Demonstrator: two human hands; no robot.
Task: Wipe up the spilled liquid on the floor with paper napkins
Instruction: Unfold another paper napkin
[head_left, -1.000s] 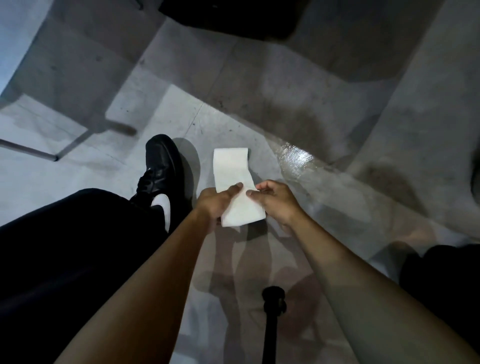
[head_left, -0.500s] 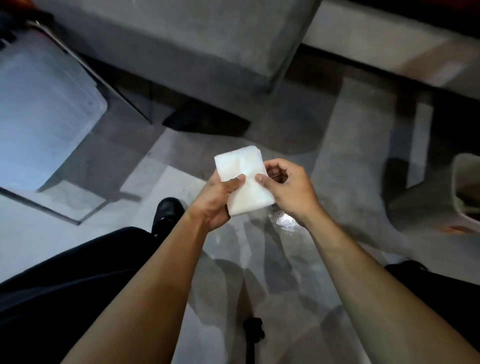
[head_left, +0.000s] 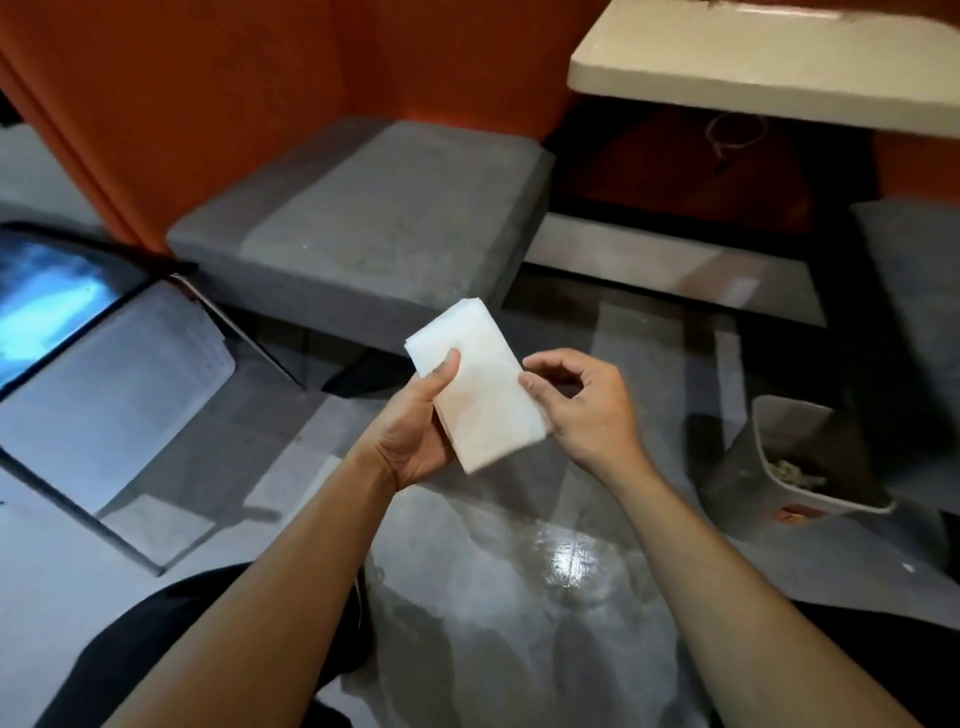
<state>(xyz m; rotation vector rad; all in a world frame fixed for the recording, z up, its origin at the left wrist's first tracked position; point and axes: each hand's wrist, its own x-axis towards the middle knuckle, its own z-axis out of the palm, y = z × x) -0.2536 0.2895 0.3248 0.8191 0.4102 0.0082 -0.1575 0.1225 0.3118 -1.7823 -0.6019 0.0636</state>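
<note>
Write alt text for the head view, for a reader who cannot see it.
Both hands hold a folded white paper napkin above a wet, shiny patch of floor; the left hand grips it, the right hand touches its edge. A small bin stands right.

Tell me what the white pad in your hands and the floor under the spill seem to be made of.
The napkin pad looks like soft matte tissue paper: white, faintly textured, folded into a thick wad with layered edges, held in the left hand and touched by the right hand. The floor seems to be smooth, hard grey concrete or stone; the spill pools and mirrors light, so it is probably sealed.
</note>
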